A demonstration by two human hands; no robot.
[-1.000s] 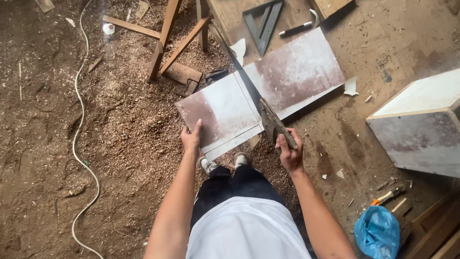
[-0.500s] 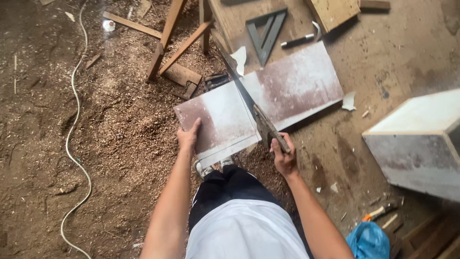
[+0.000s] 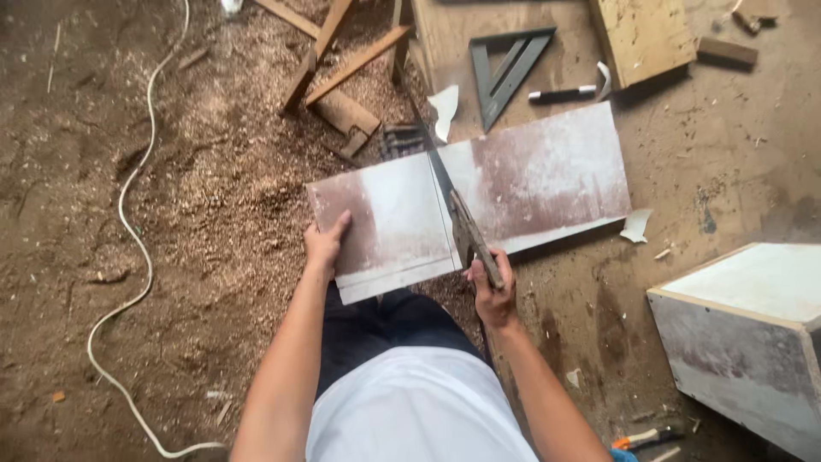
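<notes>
A long white board (image 3: 530, 180) with brown dusty patches lies flat across a low work surface. My left hand (image 3: 325, 244) presses flat on its near left corner. My right hand (image 3: 490, 287) grips the handle of a hand saw (image 3: 445, 184), whose blade runs across the board about midway along it. A thin line on the board follows the blade. My legs in dark trousers are just below the board.
Sawdust covers the dirt floor at left, where a white cable (image 3: 137, 257) snakes. Wood scraps (image 3: 342, 77), a grey triangular square (image 3: 509, 68), a black marker (image 3: 560, 92) and a wood panel (image 3: 641, 34) lie beyond the board. A white box (image 3: 744, 342) stands at right.
The saw has been drawn back along the cut, the handle now nearer my body. My left hand stays on the board's corner. The camera has shifted slightly.
</notes>
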